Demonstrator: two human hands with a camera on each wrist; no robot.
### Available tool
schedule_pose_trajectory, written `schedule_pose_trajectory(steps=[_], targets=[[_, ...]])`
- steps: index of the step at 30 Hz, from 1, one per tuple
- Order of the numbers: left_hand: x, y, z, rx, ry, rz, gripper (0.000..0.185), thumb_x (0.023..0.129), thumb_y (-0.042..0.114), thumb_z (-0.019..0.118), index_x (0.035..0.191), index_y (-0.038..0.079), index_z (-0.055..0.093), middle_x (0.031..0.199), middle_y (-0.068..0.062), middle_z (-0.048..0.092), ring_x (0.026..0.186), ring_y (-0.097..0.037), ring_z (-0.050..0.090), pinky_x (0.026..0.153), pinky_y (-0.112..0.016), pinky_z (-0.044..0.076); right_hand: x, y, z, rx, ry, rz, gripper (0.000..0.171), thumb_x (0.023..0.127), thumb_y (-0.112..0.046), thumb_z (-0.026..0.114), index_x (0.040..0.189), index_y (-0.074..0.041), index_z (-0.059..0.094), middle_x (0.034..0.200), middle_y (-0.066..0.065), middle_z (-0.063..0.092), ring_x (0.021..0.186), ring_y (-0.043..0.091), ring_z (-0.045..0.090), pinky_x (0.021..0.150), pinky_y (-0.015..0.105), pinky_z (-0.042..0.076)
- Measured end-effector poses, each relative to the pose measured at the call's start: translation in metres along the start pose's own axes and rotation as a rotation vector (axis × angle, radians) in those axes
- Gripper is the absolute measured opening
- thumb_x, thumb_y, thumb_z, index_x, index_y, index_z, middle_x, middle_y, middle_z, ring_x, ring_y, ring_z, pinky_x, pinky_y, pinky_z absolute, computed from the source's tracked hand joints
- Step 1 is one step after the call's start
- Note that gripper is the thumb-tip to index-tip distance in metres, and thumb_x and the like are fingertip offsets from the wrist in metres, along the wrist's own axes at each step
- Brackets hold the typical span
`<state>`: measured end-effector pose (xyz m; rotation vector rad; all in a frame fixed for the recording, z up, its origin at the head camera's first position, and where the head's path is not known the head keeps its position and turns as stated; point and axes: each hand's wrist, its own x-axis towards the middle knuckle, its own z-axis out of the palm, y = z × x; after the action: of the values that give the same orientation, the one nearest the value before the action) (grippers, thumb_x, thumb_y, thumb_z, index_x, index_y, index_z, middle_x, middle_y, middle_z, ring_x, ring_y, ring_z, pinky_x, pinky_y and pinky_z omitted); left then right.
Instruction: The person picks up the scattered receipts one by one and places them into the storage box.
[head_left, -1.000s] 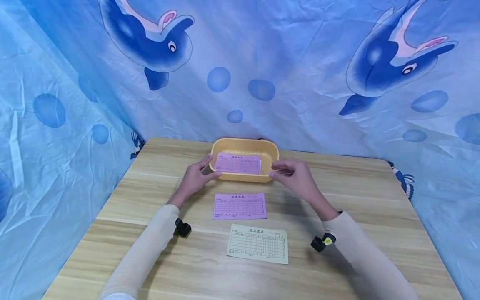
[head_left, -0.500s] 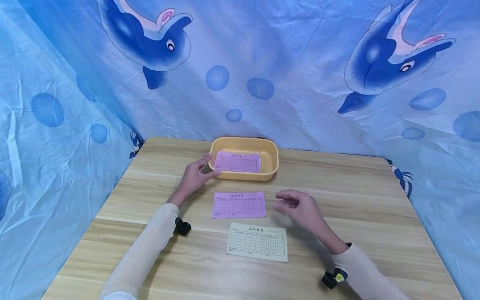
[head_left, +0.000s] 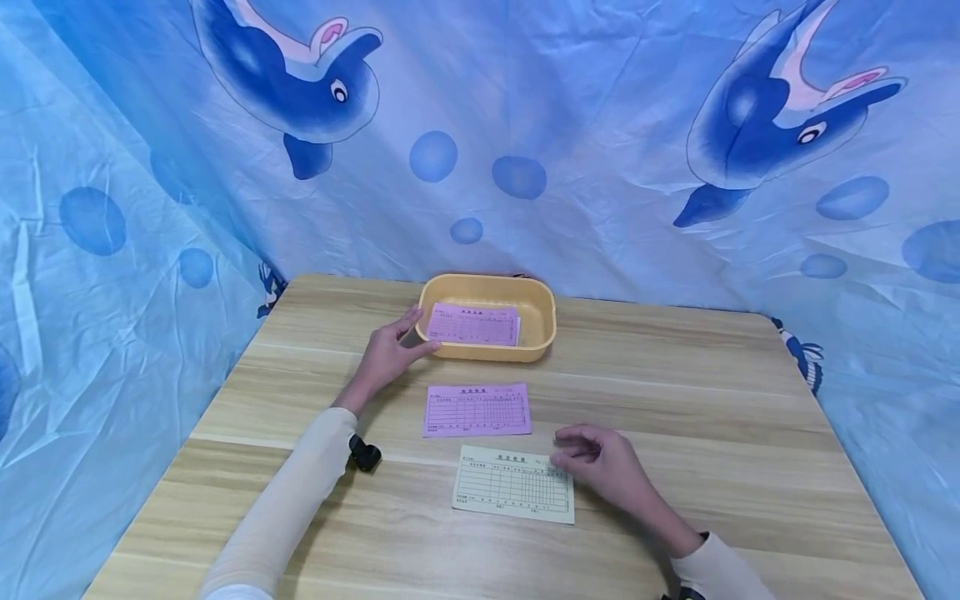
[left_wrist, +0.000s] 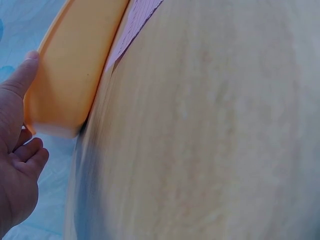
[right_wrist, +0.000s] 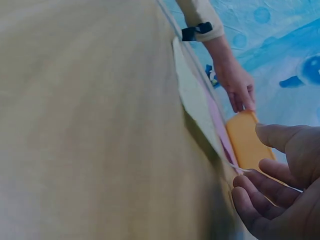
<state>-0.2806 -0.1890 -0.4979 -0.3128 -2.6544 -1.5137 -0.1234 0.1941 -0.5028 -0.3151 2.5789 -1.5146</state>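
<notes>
A yellow tray stands at the table's far middle with a pink slip lying in it. My left hand rests against the tray's left end, thumb straight along its side and fingers loosely curled. A second pink slip lies flat in front of the tray. Nearer me lies a cream slip. My right hand hovers at its upper right corner, fingertips touching the paper, with the thumb held apart above them and pinching nothing.
The wooden table is ringed by a blue dolphin-print cloth at the back and both sides. A black clip sits on my left sleeve. Bare wood lies to the right of the slips.
My right hand left the tray's right end and came back toward me, down to the cream slip's corner. The left hand stayed at the tray.
</notes>
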Motion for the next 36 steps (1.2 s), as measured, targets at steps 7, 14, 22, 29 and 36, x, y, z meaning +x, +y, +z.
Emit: schedule_pose_trajectory(steps=[7, 14, 22, 29, 36], targets=[[0.000, 0.001, 0.000, 0.001, 0.002, -0.004, 0.088, 0.082, 0.047, 0.084, 0.152, 0.009, 0.046, 0.162, -0.005, 0.038, 0.151, -0.025, 0.032, 0.125, -0.045, 0.026, -0.009, 0.002, 0.005, -0.044, 0.010, 0.003, 0.040, 0.077, -0.024, 0.091, 0.111, -0.009, 0.075, 0.087, -0.004, 0.072, 0.071, 0.008, 0.065, 0.065, 0.023, 0.059], [-0.001, 0.000, 0.000, -0.004, 0.001, -0.008, 0.088, 0.082, 0.047, 0.084, 0.152, 0.009, 0.045, 0.162, -0.004, 0.037, 0.152, -0.026, 0.031, 0.126, -0.046, 0.024, -0.013, 0.002, 0.006, 0.000, -0.014, 0.030, 0.047, 0.075, -0.017, 0.092, 0.116, -0.004, 0.072, 0.093, 0.002, 0.073, 0.069, 0.007, 0.062, 0.062, 0.022, 0.057], [-0.001, 0.000, 0.001, -0.005, 0.000, -0.007, 0.089, 0.082, 0.049, 0.084, 0.152, 0.009, 0.045, 0.162, -0.003, 0.037, 0.152, -0.025, 0.031, 0.126, -0.045, 0.024, -0.011, 0.002, 0.005, -0.026, -0.023, 0.059, 0.047, 0.073, -0.011, 0.092, 0.114, -0.002, 0.072, 0.080, -0.002, 0.066, 0.068, 0.006, 0.060, 0.061, 0.019, 0.055], [0.001, -0.001, 0.001, -0.002, 0.001, -0.006, 0.087, 0.083, 0.048, 0.083, 0.152, 0.009, 0.046, 0.161, -0.004, 0.038, 0.152, -0.023, 0.032, 0.125, -0.044, 0.026, -0.010, 0.003, 0.005, -0.018, -0.049, 0.083, 0.031, 0.076, -0.011, 0.089, 0.103, -0.001, 0.076, 0.077, -0.002, 0.067, 0.066, 0.008, 0.061, 0.060, 0.021, 0.056], [0.000, -0.002, 0.000, 0.006, -0.004, -0.006, 0.087, 0.083, 0.049, 0.083, 0.152, 0.010, 0.046, 0.161, -0.004, 0.038, 0.152, -0.020, 0.032, 0.125, -0.043, 0.027, -0.011, 0.003, 0.003, 0.016, -0.067, 0.069, 0.021, 0.083, -0.012, 0.084, 0.099, 0.000, 0.077, 0.078, 0.001, 0.070, 0.064, 0.006, 0.060, 0.058, 0.020, 0.055]])
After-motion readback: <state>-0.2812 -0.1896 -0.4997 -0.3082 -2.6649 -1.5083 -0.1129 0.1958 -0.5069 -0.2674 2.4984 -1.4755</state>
